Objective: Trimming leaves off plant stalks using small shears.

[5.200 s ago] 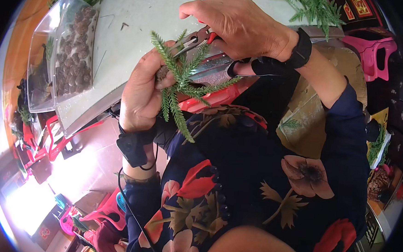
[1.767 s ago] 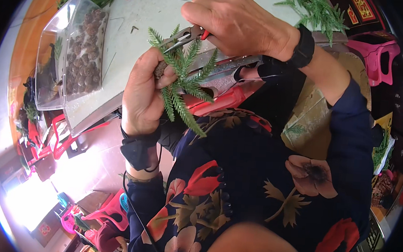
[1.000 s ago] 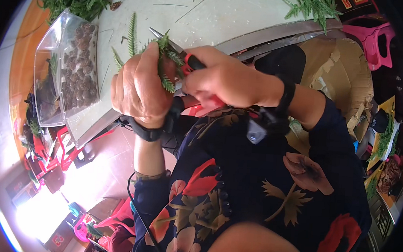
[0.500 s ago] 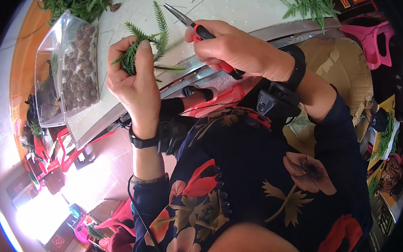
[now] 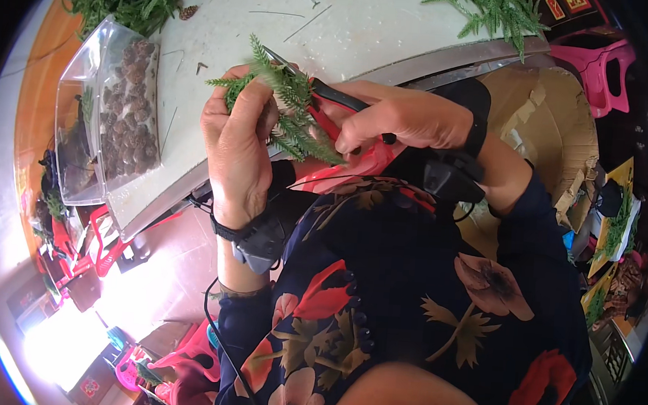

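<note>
Above the table's near edge, my left hand (image 5: 240, 134) is closed around a bunch of green artificial pine sprigs (image 5: 293, 100). Its thumb presses along the stems, and the sprigs fan out to the right. My right hand (image 5: 403, 117) grips red-and-black handled pliers (image 5: 338, 98). The metal jaws point up and left and run behind the sprigs, so whether they bite on anything is hidden. Both hands are close together, with the sprigs between them.
A clear plastic box (image 5: 107, 115) of small pine cones stands at the table's left edge. Piles of green sprigs lie at the far left (image 5: 128, 1) and far right (image 5: 491, 12). Thin wires are scattered on the white table (image 5: 379, 28). A cardboard box (image 5: 543, 134) sits at right.
My left hand has moved right with the sprigs, and my right hand has come down beside it. The pliers' jaws now reach behind the sprigs instead of standing apart from them.
</note>
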Demonstrator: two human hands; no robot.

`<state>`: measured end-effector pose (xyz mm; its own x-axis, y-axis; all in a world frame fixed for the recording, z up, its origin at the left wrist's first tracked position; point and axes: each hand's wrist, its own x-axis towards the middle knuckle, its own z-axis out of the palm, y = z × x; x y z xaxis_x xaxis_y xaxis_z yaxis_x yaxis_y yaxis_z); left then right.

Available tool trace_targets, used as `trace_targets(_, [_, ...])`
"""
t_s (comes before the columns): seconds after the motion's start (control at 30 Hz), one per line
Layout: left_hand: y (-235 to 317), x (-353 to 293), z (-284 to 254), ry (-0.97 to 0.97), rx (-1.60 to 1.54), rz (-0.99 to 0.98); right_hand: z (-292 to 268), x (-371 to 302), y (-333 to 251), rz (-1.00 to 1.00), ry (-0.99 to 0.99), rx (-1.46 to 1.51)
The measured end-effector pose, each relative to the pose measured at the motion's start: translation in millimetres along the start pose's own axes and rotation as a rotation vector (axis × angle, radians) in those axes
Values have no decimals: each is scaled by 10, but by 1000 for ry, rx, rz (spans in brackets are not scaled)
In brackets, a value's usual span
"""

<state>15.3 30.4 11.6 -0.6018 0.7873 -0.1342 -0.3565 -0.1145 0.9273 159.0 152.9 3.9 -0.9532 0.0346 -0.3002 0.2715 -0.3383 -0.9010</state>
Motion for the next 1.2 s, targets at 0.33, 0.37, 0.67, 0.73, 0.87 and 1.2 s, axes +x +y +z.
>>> trace_targets(0.33, [-65,121,-118,426,613,643,306,-72,-19,-294,416,-391])
trace_targets(0.37, [-70,127,-127,440,819,798,349,-82,-39,-358,390,-458])
trace_targets(0.67, [-99,55,17,471,424,552,364,140,108,-292,376,-498])
trace_targets(0.73, [-108,42,28,450,384,512,342,160,105,-309,424,-667])
trace_targets(0.87, [-93,11,92,437,267,432,327,173,130,-340,522,-847])
trace_targets(1.2, [-72,22,117,462,274,431,244,248,103,-383,592,-997])
